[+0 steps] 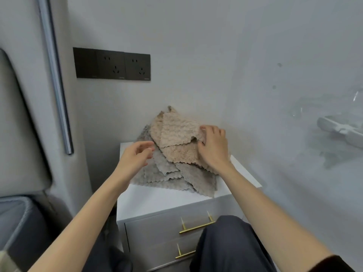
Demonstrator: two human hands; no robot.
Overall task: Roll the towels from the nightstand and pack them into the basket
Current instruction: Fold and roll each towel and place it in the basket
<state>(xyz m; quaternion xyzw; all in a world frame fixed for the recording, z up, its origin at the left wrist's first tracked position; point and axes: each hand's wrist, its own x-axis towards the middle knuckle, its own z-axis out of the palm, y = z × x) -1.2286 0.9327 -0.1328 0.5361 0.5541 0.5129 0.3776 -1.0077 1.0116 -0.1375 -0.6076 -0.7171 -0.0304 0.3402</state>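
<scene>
- Pick-up step: pinching top beige towel [177, 132] by its edge with right hand [213, 149], seemingly thumb underneath, over towel pile [167, 173] on nightstand [157, 199].
- Reaching in with left hand [137, 154], fingers loosely spread, empty.
- Calls next for a second-corner grip, then rolling.

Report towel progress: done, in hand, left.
Done: nothing visible; no rolled towel shows. In hand: the right hand grips the top beige wavy-edged cloth towel, the left hand open beside it. Left: the whole loose pile of beige and grey towels on the white nightstand needs rolling and packing; no basket is in view.
</scene>
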